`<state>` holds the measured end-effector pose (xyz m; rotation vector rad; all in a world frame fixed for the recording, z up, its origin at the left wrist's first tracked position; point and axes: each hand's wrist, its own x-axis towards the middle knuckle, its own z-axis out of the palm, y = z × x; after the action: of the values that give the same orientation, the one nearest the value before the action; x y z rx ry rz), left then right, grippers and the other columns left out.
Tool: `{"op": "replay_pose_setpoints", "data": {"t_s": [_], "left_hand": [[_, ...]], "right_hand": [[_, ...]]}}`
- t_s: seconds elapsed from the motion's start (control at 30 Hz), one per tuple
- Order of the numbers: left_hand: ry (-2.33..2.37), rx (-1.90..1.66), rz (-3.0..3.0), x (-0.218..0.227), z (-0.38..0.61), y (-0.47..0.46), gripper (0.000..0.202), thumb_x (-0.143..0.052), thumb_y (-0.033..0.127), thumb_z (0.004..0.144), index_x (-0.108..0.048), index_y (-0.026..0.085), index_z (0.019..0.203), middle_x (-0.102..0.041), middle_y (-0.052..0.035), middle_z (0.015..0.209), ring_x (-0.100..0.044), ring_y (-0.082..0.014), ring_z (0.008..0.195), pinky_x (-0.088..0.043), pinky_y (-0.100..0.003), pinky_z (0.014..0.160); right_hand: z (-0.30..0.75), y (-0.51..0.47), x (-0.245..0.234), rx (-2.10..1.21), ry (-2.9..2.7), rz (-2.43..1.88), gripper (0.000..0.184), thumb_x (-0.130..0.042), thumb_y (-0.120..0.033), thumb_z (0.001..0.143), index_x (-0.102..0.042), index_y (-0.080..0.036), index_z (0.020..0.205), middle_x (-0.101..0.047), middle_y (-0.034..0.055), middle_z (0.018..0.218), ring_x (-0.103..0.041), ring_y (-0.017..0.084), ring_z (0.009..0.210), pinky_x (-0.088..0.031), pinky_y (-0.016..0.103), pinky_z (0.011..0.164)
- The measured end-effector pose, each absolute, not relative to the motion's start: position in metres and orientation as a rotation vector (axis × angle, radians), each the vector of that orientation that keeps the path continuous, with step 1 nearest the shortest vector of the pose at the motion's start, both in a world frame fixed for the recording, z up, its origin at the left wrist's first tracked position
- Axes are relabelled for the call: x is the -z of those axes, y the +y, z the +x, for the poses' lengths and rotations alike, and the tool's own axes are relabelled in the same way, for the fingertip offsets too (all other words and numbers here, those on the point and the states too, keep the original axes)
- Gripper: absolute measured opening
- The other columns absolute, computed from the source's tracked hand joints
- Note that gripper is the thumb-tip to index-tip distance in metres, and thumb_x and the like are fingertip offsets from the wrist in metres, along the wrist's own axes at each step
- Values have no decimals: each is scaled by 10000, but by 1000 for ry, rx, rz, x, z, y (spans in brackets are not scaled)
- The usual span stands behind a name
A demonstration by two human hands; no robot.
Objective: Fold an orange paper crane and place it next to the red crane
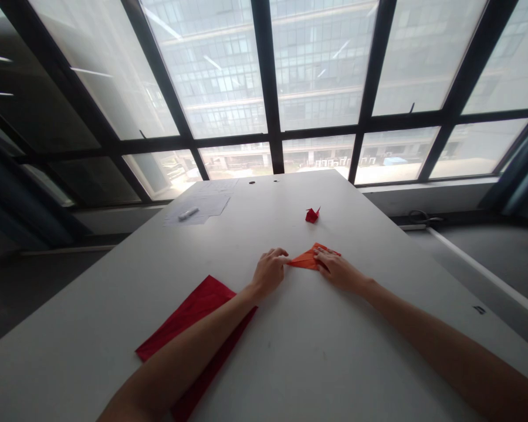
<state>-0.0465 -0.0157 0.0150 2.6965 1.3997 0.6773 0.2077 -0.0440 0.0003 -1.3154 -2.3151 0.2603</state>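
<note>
We press a folded orange paper (307, 258) on the white table (290, 357).
Our right hand (337, 269) lies spread on it; our left hand (270, 271) curls at its pointed end, pinching or not we cannot tell. A red origami crane (312, 215) sits ahead, and a red paper sheet (185, 316) lies under our left forearm (189, 351).

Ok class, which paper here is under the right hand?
The folded orange paper under the right hand; the small red crane and flat red sheet lie apart.

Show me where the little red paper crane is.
The red paper crane stands on the white table in the head view, just beyond the folded orange paper.
</note>
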Motion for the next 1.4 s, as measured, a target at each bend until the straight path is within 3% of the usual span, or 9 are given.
{"op": "replay_pose_setpoints", "data": {"t_s": [0.17, 0.33, 0.6, 0.67, 0.73, 0.87, 1.03, 1.2, 1.4], "left_hand": [[1414, -702, 2618, -17, -45, -17, 355, -506, 51, 815, -771, 269, 907, -678, -21, 1108, -599, -217, 1049, -470, -388, 956], [1427, -766, 2548, -17, -42, -15, 96, -654, 251, 825, -750, 244, 829, -682, -31, 1063, -617, -225, 1002, -475, -377, 933], [1463, -796, 2422, -11, -42, -5, 107, -666, 274, 832, -753, 235, 783, -691, -31, 990, -651, -203, 921, -511, -318, 856], [1464, -791, 2478, -12, -40, -8, 133, -624, 256, 862, -755, 232, 852, -692, -39, 1064, -649, -214, 995, -500, -340, 922], [1382, -794, 2611, -14, -36, -14, 251, -526, 226, 922, -720, 232, 1082, -648, -51, 1250, -585, -225, 1185, -425, -377, 1061], [981, -544, 2856, -13, -25, -28, 504, -357, 314, 1015, -345, 184, 1502, -343, -86, 1565, -266, -192, 1472, -222, -402, 1212], [983, -221, 2813, -3, -20, -33, 726, -284, 603, 986, -153, 184, 1563, -180, -128, 1610, -142, -252, 1503, -155, -482, 1216], [999, -209, 2804, -3, -23, -32, 741, -255, 626, 980, -165, 176, 1562, -168, -128, 1613, -122, -247, 1507, -123, -454, 1220], [906, -250, 2813, -9, -22, -34, 742, -321, 621, 972, -130, 221, 1568, -192, -102, 1614, -147, -229, 1505, -113, -444, 1222]], "right_hand": [[207, -44, 1, -236, -2316, -1350, 399, -461, -188, 911, -620, -126, 1272, -564, 163, 1395, -450, 264, 1371, -311, 440, 1167], [207, -45, 0, -217, -2332, -1345, 545, -445, -131, 883, -502, -166, 1424, -514, 127, 1456, -413, 242, 1398, -286, 434, 1182], [208, -43, 2, -183, -2401, -1356, 460, -417, -184, 942, -559, -125, 1376, -470, 161, 1478, -365, 258, 1425, -271, 461, 1188], [208, -42, 4, -187, -2392, -1354, 456, -421, -185, 942, -564, -129, 1372, -468, 157, 1481, -368, 255, 1423, -276, 453, 1189], [208, -41, 7, -189, -2378, -1346, 456, -420, -189, 944, -562, -132, 1373, -471, 151, 1481, -370, 251, 1422, -287, 444, 1187], [205, -40, 13, -228, -2363, -1312, 464, -395, -231, 972, -523, -144, 1410, -452, 135, 1498, -367, 245, 1425, -301, 448, 1184], [197, -45, 20, -331, -2380, -1287, 536, -312, -387, 1022, -394, -149, 1495, -336, 124, 1567, -259, 240, 1472, -243, 461, 1205], [192, -52, 15, -240, -2377, -1429, 646, -274, -505, 1017, -314, -112, 1528, -277, 147, 1589, -188, 249, 1493, -163, 463, 1220], [195, -51, 2, -156, -2437, -1442, 618, -231, -533, 1017, -371, -185, 1509, -299, 129, 1585, -207, 257, 1489, -112, 530, 1204]]}}
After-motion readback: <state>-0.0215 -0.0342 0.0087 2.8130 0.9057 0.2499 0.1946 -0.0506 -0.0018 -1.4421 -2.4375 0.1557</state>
